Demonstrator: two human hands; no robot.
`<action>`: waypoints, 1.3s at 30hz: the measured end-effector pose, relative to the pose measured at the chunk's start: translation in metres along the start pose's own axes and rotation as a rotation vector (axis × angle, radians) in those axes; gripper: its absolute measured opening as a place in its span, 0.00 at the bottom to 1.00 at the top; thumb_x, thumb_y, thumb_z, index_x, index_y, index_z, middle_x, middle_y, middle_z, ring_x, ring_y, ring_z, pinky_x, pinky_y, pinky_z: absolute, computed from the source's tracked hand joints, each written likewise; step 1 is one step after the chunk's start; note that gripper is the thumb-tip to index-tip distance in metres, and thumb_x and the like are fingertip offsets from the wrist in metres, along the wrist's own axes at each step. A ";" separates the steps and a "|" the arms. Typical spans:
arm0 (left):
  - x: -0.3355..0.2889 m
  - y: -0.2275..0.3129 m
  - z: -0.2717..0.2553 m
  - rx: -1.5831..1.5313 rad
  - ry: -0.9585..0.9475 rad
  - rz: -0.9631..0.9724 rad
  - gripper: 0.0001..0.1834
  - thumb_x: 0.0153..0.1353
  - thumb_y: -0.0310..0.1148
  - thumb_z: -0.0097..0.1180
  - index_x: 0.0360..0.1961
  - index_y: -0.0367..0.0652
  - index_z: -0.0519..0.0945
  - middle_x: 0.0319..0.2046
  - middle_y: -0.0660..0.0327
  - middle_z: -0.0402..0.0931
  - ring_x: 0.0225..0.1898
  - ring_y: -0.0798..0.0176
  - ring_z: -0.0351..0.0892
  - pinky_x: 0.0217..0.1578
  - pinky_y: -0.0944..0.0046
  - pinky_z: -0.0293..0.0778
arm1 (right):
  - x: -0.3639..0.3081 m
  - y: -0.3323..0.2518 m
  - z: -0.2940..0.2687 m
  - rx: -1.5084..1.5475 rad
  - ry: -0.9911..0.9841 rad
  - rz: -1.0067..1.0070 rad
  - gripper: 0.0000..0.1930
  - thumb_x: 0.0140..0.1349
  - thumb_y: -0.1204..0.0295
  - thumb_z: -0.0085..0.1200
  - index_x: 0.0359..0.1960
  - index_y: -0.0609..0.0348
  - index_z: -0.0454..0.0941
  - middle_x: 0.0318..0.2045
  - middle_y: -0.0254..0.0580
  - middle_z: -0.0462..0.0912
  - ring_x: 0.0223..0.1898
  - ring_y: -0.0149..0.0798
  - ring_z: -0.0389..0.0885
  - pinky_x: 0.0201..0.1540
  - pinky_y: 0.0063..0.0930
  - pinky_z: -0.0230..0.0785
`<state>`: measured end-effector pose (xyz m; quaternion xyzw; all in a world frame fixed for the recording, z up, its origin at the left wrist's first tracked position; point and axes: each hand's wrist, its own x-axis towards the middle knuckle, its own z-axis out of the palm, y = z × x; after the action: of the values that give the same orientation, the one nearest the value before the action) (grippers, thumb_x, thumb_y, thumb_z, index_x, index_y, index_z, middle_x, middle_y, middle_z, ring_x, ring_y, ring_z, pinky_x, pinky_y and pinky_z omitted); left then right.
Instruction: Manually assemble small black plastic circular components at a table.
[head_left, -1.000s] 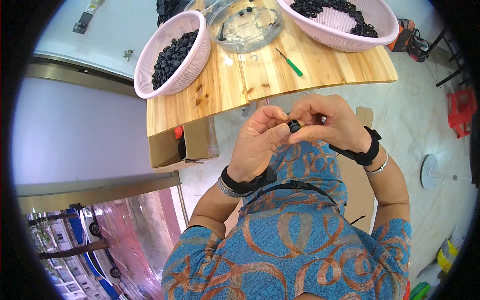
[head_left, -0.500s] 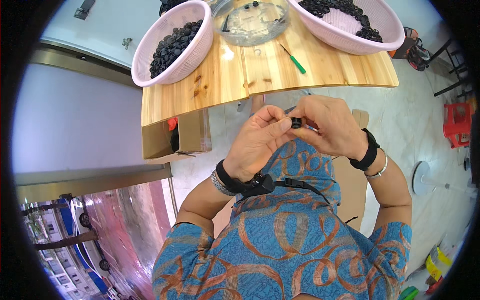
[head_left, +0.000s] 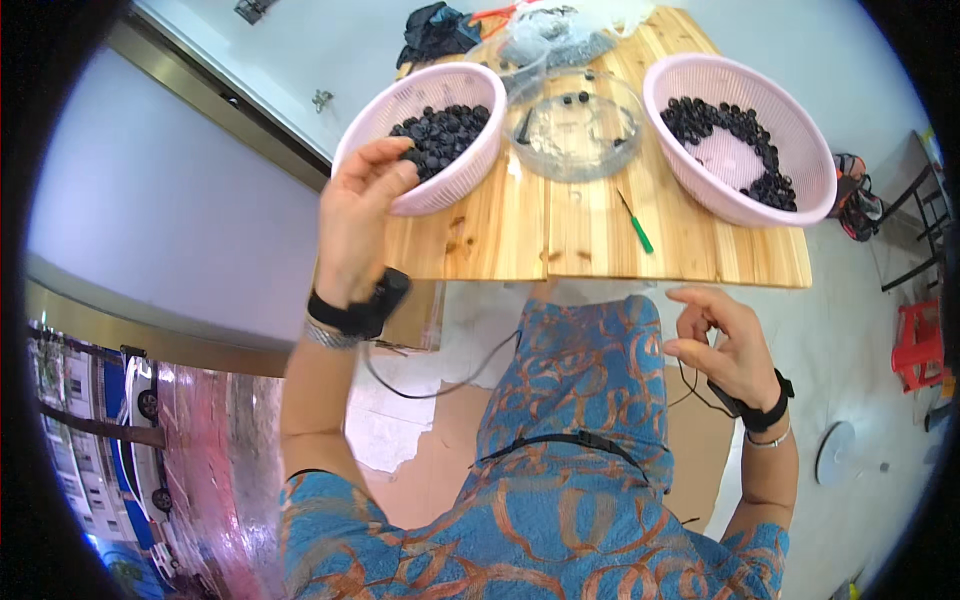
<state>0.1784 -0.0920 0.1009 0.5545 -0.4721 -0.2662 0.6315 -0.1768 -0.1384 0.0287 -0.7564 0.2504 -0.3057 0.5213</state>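
Note:
At the near left rim of the left pink basket [head_left: 352, 150] is my left hand [head_left: 362, 205], thumb and fingers apart at the tips. Dark pieces show behind the gap, and I cannot make out any piece held there. Small round black plastic pieces [head_left: 455, 135] are heaped in this basket. My right hand [head_left: 728, 345] hangs just in front of the table edge, right of my lap, its fingers curved and apart from the thumb with nothing between them.
A clear round plastic tray [head_left: 575, 165] with a few black pieces stands mid-table. In front lies a green-handled pointed tool [head_left: 640, 232]. The right pink basket [head_left: 815, 165] holds more black pieces. Dark cloth [head_left: 440, 35] and clear plastic bags lie behind; a cardboard box [head_left: 415, 320] is under the table.
My hands have parted from around a small black piece before me. The left has gone left and forward to the basket; the right has moved right and back. The view takes in more table.

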 end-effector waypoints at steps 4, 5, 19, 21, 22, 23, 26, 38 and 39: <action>0.064 0.003 -0.040 0.271 -0.062 0.078 0.14 0.55 0.21 0.50 0.45 0.34 0.73 0.46 0.58 0.72 0.47 0.68 0.69 0.49 0.69 0.65 | -0.001 0.001 -0.009 -0.045 0.032 -0.052 0.21 0.49 0.78 0.61 0.47 0.63 0.71 0.17 0.28 0.69 0.17 0.21 0.61 0.20 0.15 0.54; 0.076 0.006 -0.039 0.350 -0.079 0.089 0.14 0.55 0.22 0.51 0.45 0.34 0.73 0.47 0.58 0.71 0.48 0.68 0.69 0.50 0.69 0.65 | -0.001 0.001 -0.011 -0.032 0.042 -0.057 0.21 0.49 0.78 0.61 0.46 0.63 0.71 0.17 0.28 0.69 0.17 0.21 0.61 0.20 0.15 0.54; 0.298 -0.059 0.075 1.618 -0.766 0.319 0.12 0.46 0.33 0.55 0.32 0.40 0.80 0.30 0.52 0.78 0.34 0.54 0.77 0.36 0.58 0.71 | 0.011 0.003 -0.038 -0.139 -0.037 0.055 0.17 0.47 0.68 0.65 0.38 0.60 0.75 0.17 0.34 0.72 0.16 0.26 0.68 0.18 0.18 0.61; 0.316 -0.088 0.087 1.770 -0.833 0.316 0.11 0.44 0.32 0.55 0.31 0.42 0.80 0.29 0.51 0.78 0.35 0.51 0.77 0.36 0.56 0.70 | 0.010 0.007 -0.041 -0.215 -0.066 0.011 0.17 0.47 0.68 0.65 0.38 0.59 0.75 0.17 0.35 0.72 0.16 0.28 0.68 0.18 0.19 0.61; 0.321 -0.099 0.094 1.807 -0.873 0.247 0.12 0.43 0.33 0.57 0.32 0.42 0.81 0.30 0.51 0.78 0.36 0.51 0.77 0.37 0.56 0.71 | 0.008 0.008 -0.043 -0.224 -0.067 0.041 0.18 0.46 0.68 0.65 0.38 0.58 0.75 0.17 0.35 0.72 0.16 0.30 0.69 0.18 0.19 0.62; 0.324 -0.109 0.100 1.848 -0.905 0.239 0.13 0.44 0.31 0.56 0.34 0.44 0.82 0.31 0.52 0.79 0.36 0.52 0.78 0.39 0.57 0.71 | 0.007 0.009 -0.045 -0.227 -0.067 0.043 0.18 0.46 0.68 0.65 0.38 0.58 0.75 0.17 0.35 0.72 0.16 0.30 0.69 0.18 0.19 0.62; 0.324 -0.130 0.116 1.888 -0.995 0.252 0.13 0.47 0.30 0.55 0.36 0.45 0.82 0.32 0.54 0.80 0.35 0.52 0.79 0.39 0.57 0.73 | 0.004 0.010 -0.053 -0.219 -0.091 0.115 0.18 0.46 0.69 0.65 0.38 0.60 0.75 0.17 0.36 0.73 0.16 0.30 0.71 0.19 0.20 0.64; 0.329 -0.141 0.110 1.769 -0.934 -0.048 0.07 0.47 0.28 0.53 0.25 0.39 0.81 0.23 0.54 0.79 0.25 0.61 0.80 0.28 0.64 0.75 | 0.020 0.030 -0.055 -0.266 -0.111 0.093 0.16 0.46 0.68 0.64 0.36 0.60 0.76 0.16 0.35 0.73 0.16 0.31 0.72 0.18 0.22 0.62; 0.329 -0.138 0.107 1.729 -0.922 -0.073 0.06 0.46 0.28 0.54 0.21 0.38 0.81 0.21 0.56 0.79 0.22 0.63 0.80 0.25 0.65 0.75 | 0.020 0.030 -0.054 -0.263 -0.112 0.090 0.16 0.46 0.68 0.64 0.36 0.60 0.76 0.16 0.35 0.73 0.16 0.31 0.72 0.18 0.22 0.62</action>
<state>0.2445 -0.4561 0.0625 0.6818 -0.6873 -0.0386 -0.2476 -0.2039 -0.1965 0.0193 -0.8221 0.2926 -0.2037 0.4439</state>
